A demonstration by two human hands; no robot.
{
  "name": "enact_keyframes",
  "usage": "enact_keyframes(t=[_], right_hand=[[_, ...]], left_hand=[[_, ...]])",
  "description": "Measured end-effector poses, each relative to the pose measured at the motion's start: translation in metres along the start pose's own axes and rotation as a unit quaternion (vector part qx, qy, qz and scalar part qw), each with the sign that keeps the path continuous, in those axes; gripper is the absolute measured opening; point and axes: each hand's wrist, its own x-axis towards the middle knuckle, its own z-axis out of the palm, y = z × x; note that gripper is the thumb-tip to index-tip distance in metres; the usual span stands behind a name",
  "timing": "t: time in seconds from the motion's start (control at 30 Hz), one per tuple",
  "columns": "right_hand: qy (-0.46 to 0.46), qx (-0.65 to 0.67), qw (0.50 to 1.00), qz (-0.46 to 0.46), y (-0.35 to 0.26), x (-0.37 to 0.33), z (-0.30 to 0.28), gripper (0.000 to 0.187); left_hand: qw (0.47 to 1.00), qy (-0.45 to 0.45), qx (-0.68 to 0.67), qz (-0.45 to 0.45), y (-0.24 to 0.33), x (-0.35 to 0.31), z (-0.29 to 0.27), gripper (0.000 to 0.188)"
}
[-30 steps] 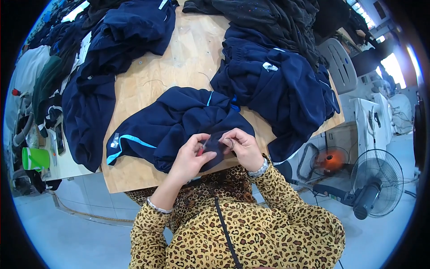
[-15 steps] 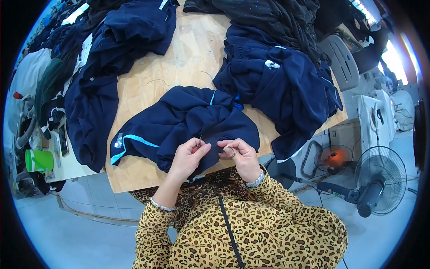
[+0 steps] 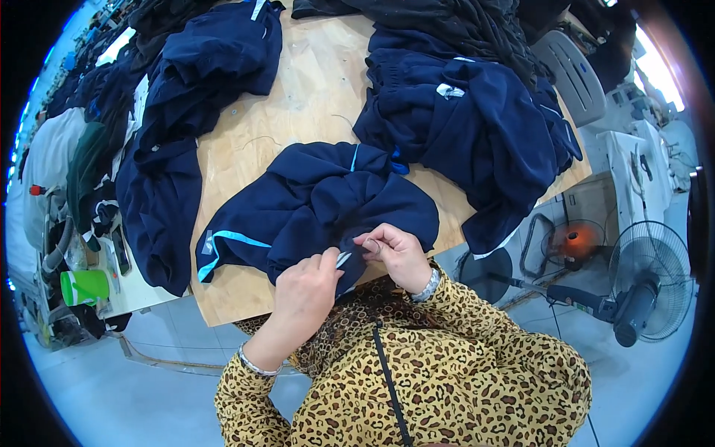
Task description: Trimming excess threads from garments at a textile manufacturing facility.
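Observation:
A navy garment with a light blue strip along one edge lies bunched at the near edge of the table. My left hand is closed on what look like small thread snips; their silver tips point toward my other hand. With finger and thumb together, my right hand pinches a bit of the dark cloth just beyond the tips. A thin dark loop shows at its fingers, too small to make out. Both hands are over the garment's near side.
The wooden table also bears navy clothing at the left and more navy clothing at the right. A green bucket is off to the left. A fan and a grey chair stand to the right.
My left hand has turned over, back up, and come lower; silver tips now show in it. My right hand stays pinched near the same spot. The view has shifted slightly.

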Motion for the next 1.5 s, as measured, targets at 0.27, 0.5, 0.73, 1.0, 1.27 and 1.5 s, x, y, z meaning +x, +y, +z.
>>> enact_keyframes(t=[0.27,0.5,0.73,1.0,1.27,1.5], right_hand=[[0.013,0.005,1.000,-0.007,-0.005,0.003,0.004,0.011],[0.014,0.000,1.000,-0.008,-0.005,0.007,0.002,0.011],[0.006,0.018,1.000,-0.003,-0.004,0.007,0.001,0.012],[-0.002,0.026,1.000,0.006,-0.004,0.008,-0.004,0.012],[-0.013,0.034,0.999,0.019,0.002,0.008,-0.003,0.011],[-0.017,0.103,0.994,0.001,0.003,0.008,-0.009,0.012]], left_hand=[[0.999,-0.045,0.026,0.004,0.003,0.010,0.007,0.027],[0.998,-0.061,0.022,-0.013,0.005,0.012,0.003,0.027],[0.997,-0.052,0.049,0.002,0.006,0.019,0.010,0.026],[0.998,-0.055,0.024,-0.012,0.008,0.017,-0.001,0.028],[0.994,-0.066,0.087,0.030,0.009,0.029,0.007,0.015],[0.996,-0.080,-0.003,-0.037,0.007,0.020,-0.011,0.029]])
